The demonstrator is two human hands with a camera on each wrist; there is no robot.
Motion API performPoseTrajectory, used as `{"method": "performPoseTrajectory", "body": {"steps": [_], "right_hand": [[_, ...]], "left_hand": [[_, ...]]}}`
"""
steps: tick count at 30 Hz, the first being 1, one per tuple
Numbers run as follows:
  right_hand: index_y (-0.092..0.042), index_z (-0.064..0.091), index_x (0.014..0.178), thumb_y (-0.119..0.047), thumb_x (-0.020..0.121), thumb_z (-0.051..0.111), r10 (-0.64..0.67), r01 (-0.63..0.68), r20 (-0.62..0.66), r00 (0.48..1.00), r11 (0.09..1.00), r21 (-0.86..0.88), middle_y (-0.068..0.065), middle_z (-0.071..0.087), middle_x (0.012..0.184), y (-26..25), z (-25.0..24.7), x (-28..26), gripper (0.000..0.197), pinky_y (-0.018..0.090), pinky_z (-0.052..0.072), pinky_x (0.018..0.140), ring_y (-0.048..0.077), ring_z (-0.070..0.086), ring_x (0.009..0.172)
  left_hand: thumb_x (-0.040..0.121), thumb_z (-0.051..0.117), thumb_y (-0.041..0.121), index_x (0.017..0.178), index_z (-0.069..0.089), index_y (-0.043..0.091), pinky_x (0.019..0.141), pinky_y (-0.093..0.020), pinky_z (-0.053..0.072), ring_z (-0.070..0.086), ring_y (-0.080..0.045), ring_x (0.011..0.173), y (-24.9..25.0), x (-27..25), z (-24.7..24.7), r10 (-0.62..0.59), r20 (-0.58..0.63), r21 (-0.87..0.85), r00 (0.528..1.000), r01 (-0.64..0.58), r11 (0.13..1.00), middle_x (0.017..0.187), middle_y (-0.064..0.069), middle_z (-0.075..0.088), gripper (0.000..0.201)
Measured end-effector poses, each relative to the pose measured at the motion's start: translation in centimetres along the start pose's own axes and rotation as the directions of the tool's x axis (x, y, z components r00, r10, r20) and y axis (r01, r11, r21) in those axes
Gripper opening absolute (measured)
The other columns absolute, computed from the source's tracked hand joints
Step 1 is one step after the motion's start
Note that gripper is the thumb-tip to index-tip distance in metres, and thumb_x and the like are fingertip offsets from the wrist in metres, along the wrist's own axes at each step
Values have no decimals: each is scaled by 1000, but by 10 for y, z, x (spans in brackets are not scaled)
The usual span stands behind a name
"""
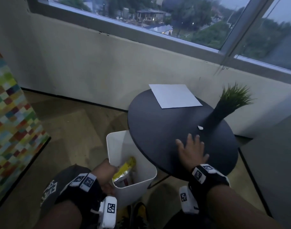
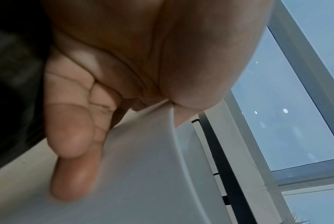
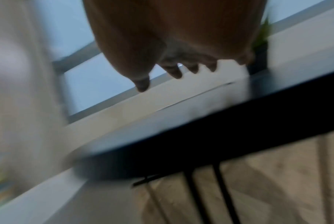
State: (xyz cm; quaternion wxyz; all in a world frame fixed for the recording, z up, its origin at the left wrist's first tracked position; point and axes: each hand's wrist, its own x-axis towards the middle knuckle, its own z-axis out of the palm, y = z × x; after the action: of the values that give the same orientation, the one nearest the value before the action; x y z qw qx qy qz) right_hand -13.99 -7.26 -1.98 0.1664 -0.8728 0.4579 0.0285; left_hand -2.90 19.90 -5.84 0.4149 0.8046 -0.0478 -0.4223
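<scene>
A white waste bin point(image 1: 141, 172) stands on the floor beside a round black table point(image 1: 158, 126). My left hand point(image 1: 106, 172) grips the bin's near rim, thumb over the edge and fingers point(image 2: 74, 151) on its outer wall point(image 2: 143, 174). Inside the bin lie a yellow wrapper point(image 1: 125, 166) and other rubbish. My right hand point(image 1: 191, 151) is spread flat over the table's near part, fingers straight, holding nothing. A small white paper scrap point(image 1: 200, 127) lies on the table just beyond its fingertips. In the right wrist view the hand point(image 3: 174, 60) hovers above the table top point(image 3: 200, 121).
A white sheet of paper point(image 1: 174, 95) lies at the table's far edge. A black vase with green grass point(image 1: 224, 109) stands on its right side. A wall and window run behind; a colourful patterned panel point(image 1: 12, 116) is at the left.
</scene>
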Motion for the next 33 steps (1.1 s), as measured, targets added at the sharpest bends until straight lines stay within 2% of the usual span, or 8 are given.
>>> {"method": "performPoseTrajectory", "body": {"steps": [2,7,10,15,18,24,29,33], "right_hand": [[-37,21,154,-70,94,21,117,-116,95,989,993,-23,-2,1,167,-7,8,2,69,68,6,113,32,-2,152],[-34,15,156,-82,78,-9,-522,564,307,796,823,-66,-3,-6,167,-79,47,-69,95,61,-8,116,27,-11,152],[-28,32,154,-53,101,39,-731,659,255,633,681,319,-8,30,160,-81,12,-68,59,33,14,123,7,22,148],[-14,45,143,-61,92,49,-220,218,50,974,975,31,8,44,149,27,-37,51,70,39,28,116,30,38,141],[-22,29,150,-88,75,18,273,-248,178,946,957,-149,22,23,157,56,-32,82,101,57,21,116,48,26,141],[-26,0,158,-85,82,18,-149,225,309,939,947,-229,7,-16,165,-65,26,-3,98,67,1,114,42,-16,149],[-26,23,157,-70,92,32,-710,755,416,569,651,80,-3,13,166,-83,14,-48,79,37,-1,120,17,3,153],[-9,35,151,-40,98,58,-509,501,78,857,859,107,12,35,157,-43,-12,34,66,18,12,115,24,28,146]], "left_hand": [[99,53,7,112,55,18,89,-42,54,63,-31,79,-1,2,-1,3,-6,-8,1000,-3,1000,97,-14,67,17],[92,58,15,113,51,20,90,-42,53,64,-31,87,3,0,-2,6,19,-16,1000,-6,1000,107,-17,67,23],[94,56,11,104,54,20,84,-39,51,63,-28,77,-2,1,-3,-3,20,-24,1000,4,1000,97,-11,67,14],[94,55,17,120,51,22,81,-37,52,62,-26,77,-7,9,-3,-29,21,-69,999,31,997,103,-12,69,27],[83,60,25,127,53,21,67,-31,51,63,-19,70,-8,11,-2,-9,55,-96,998,14,995,101,-9,71,45],[83,62,21,120,55,22,67,-33,48,63,-22,74,-4,14,-1,14,59,-119,998,-7,993,97,-11,70,38],[53,69,49,114,61,21,83,-48,57,72,-34,99,-11,21,0,74,45,-119,996,-68,991,103,-8,75,68],[39,68,63,121,50,31,83,-48,52,70,-40,101,-25,33,1,8,39,-160,999,-2,987,115,-11,71,89]]}}
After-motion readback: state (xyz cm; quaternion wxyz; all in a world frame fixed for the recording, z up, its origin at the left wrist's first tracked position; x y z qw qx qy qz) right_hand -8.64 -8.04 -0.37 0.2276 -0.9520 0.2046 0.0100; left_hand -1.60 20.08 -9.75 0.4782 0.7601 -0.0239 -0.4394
